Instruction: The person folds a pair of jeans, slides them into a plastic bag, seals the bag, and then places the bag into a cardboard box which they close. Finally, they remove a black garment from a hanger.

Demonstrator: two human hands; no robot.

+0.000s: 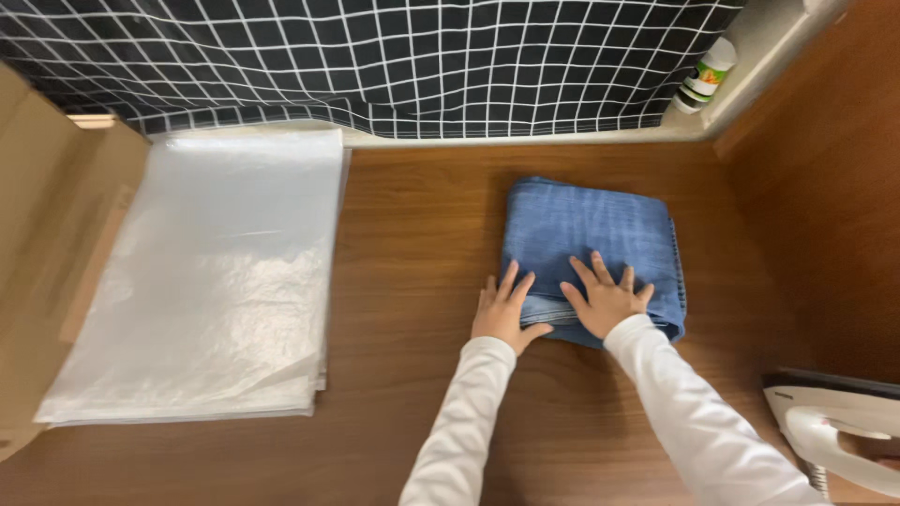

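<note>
- Denim, folded blue jeans (593, 245) lie on the wooden worktop (422, 244), under both hands.
- Left hand (504, 314) and right hand (607, 300) press flat, fingers spread, at the near edge.
- Likely soft, floppy, fairly heavy; grip the folded edges.

A flat stack of clear plastic bags (202, 281) lies on the brown wooden counter (412, 244), well to the left of the grip; a tan cardboard box (37, 234) stands beyond it; black cloth with a white grid (375, 56) hangs behind; a white-and-green bottle (705, 77) sits far right; a white iron (834, 436) rests near right.
</note>
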